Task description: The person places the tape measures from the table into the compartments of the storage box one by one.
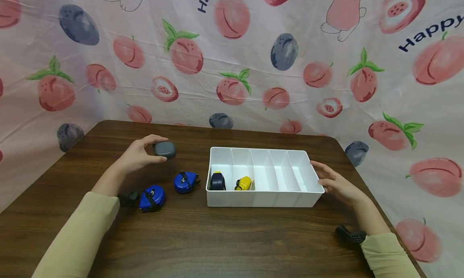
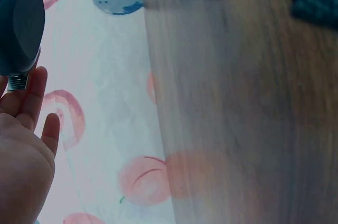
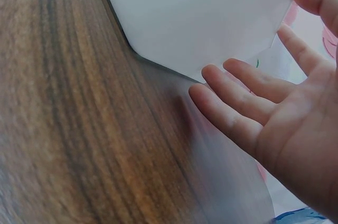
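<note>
Pinching the gray case [image 1: 165,150], the left hand [image 1: 137,154] has the tray [image 1: 261,199] rightward, presumably steadied by the straight-fingered right hand [image 1: 338,184].

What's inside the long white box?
A dark blue thing in the leftmost compartment and a yellow thing in the next. The front wall hides their bottoms and anything low behind it.

A brown wood-grain table [image 1: 253,241] is bearing a white divided box [image 1: 261,199]; one blue tape measure [image 1: 184,183] is lying left of it; a second blue tape measure [image 1: 155,195] is resting farther left.
</note>
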Demonstrator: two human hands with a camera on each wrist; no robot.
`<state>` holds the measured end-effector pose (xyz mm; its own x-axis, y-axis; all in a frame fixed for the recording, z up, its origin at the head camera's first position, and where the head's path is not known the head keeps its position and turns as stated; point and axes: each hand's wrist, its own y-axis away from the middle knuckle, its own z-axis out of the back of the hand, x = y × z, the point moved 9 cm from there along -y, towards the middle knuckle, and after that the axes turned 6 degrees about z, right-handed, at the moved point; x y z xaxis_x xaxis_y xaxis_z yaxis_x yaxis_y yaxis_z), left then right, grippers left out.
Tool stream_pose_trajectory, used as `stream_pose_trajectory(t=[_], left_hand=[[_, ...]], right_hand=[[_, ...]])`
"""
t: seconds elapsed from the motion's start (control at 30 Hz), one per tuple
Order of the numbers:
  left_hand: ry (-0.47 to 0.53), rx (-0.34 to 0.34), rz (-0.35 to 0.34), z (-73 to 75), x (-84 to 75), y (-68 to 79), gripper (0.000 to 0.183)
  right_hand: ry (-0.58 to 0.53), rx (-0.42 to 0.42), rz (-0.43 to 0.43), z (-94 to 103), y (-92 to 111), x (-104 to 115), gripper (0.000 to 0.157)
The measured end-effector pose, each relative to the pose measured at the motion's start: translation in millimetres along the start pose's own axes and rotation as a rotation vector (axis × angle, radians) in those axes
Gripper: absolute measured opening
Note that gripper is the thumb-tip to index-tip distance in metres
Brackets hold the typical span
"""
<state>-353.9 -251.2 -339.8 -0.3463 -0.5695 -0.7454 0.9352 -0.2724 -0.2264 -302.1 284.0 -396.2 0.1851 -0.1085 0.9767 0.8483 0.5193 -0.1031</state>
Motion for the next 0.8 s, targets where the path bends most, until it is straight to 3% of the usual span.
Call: stream_pose_trajectory(t=[0.27,0.8], left_hand=[[0.003,-0.030,-0.026,1.3,-8.2,4.8,0.056],[0.005,-0.077,-0.011,7.0,-20.0,16.3,0.056]], right_hand=[[0.008,-0.010,-0.018,1.5,0,-3,0.060],[0.008,-0.006,-0.011,2.0,0,-2,0.059]])
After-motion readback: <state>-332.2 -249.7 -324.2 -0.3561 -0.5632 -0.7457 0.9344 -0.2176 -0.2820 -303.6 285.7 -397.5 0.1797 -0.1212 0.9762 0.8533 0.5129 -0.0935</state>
